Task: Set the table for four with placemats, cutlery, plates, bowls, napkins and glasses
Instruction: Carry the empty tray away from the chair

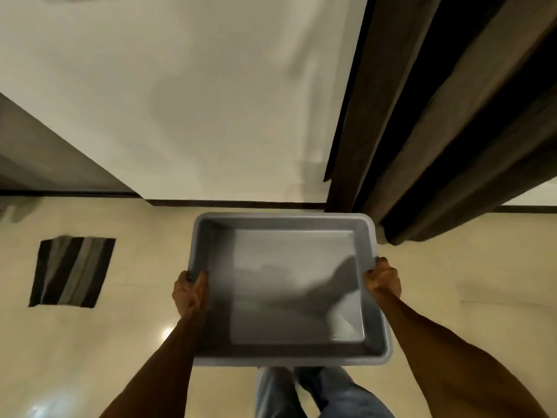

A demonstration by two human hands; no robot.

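Note:
I hold a grey plastic tub (289,220) level in front of me, above the floor. Nothing lies inside it. My left hand (190,292) grips its left rim, thumb over the edge. My right hand (382,278) grips the right rim the same way. Both forearms reach in from the bottom of the view. No table, placemats, cutlery, plates, bowls, napkins or glasses are in sight.
A white wall (196,101) stands straight ahead with a dark skirting board (235,203). Dark brown curtains (437,116) hang at the right. A striped dark mat (72,271) lies on the glossy cream floor at the left. My jeans-clad legs (316,393) show below the tub.

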